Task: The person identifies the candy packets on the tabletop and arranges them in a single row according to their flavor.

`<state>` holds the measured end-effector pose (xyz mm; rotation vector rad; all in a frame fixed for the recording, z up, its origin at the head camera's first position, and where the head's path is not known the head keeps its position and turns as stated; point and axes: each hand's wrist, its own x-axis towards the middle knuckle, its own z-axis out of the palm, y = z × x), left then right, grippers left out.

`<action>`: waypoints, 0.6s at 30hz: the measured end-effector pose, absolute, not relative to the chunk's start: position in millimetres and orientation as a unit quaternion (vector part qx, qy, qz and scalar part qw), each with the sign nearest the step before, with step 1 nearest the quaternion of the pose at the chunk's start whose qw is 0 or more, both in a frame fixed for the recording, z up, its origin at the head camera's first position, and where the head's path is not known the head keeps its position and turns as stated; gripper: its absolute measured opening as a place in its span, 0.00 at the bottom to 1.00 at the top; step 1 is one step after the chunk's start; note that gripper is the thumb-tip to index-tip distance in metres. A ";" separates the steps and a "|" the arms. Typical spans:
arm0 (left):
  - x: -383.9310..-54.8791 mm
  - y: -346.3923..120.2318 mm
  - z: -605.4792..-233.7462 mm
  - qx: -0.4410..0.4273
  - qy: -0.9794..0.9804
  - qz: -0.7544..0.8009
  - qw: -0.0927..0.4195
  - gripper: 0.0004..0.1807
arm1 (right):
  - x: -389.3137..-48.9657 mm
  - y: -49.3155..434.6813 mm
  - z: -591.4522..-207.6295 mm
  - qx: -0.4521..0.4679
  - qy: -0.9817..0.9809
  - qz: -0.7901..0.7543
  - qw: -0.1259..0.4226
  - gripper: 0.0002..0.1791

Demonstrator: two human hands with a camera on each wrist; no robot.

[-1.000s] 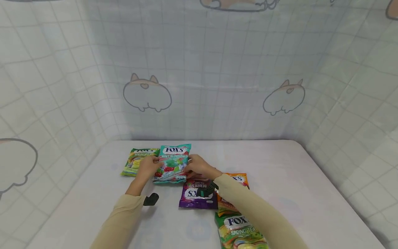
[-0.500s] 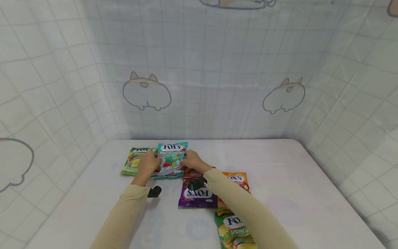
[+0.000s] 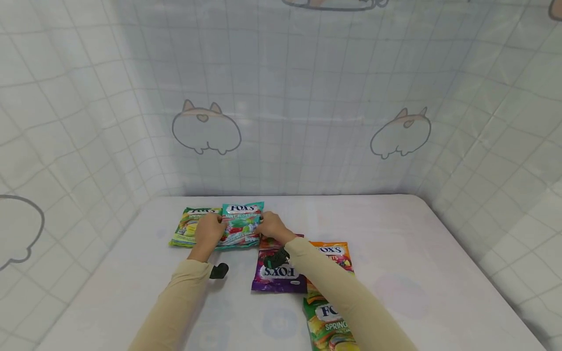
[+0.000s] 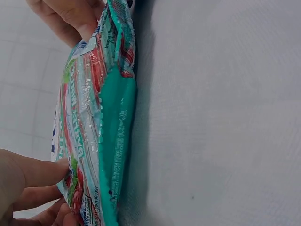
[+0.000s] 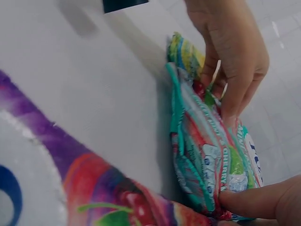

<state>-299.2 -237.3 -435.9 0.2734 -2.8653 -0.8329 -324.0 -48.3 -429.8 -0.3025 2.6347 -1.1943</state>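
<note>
A teal Fox's Mint Blossom candy bag (image 3: 240, 225) lies at the back left of the white table, face up. My left hand (image 3: 209, 230) pinches its left edge, thumb on the front and fingers at the side. At its right edge my right hand (image 3: 273, 227) does the same; in the right wrist view that thumb (image 5: 254, 200) presses the front. A yellow-green Spring Tea bag (image 3: 184, 233) touches or nearly touches the teal bag's left side, partly hidden behind my left hand. The teal bag's printed bottom seam (image 4: 115, 141) faces the left wrist camera.
A purple Berries bag (image 3: 276, 285) lies upside down below my right wrist. Beside it is an orange Fox's bag (image 3: 338, 251), and nearer, a green Spring Tea bag (image 3: 329, 324); my right sleeve (image 3: 347, 297) covers part of both. A patterned curtain (image 3: 298, 136) stands behind the table.
Both hands have shifted the teal bag slightly left, closer to the yellow-green bag, then stayed nearly still over the last half second. The other bags have not moved.
</note>
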 end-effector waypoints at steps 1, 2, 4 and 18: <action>-299.7 -237.6 -436.3 0.091 -0.954 -0.276 0.073 0.14 | -323.2 -48.5 -430.5 -0.102 0.902 -0.403 0.114 0.22; -300.0 -237.8 -436.5 0.091 -0.954 -0.275 0.074 0.14 | -322.4 -48.7 -431.2 -0.101 0.905 -0.398 0.112 0.23; -300.4 -238.4 -437.0 0.092 -0.955 -0.273 0.072 0.13 | -321.1 -49.3 -432.0 -0.102 0.911 -0.385 0.105 0.26; -299.2 -235.6 -439.8 0.090 -0.957 -0.262 0.083 0.10 | -320.1 -51.0 -436.9 -0.108 0.927 -0.352 0.076 0.25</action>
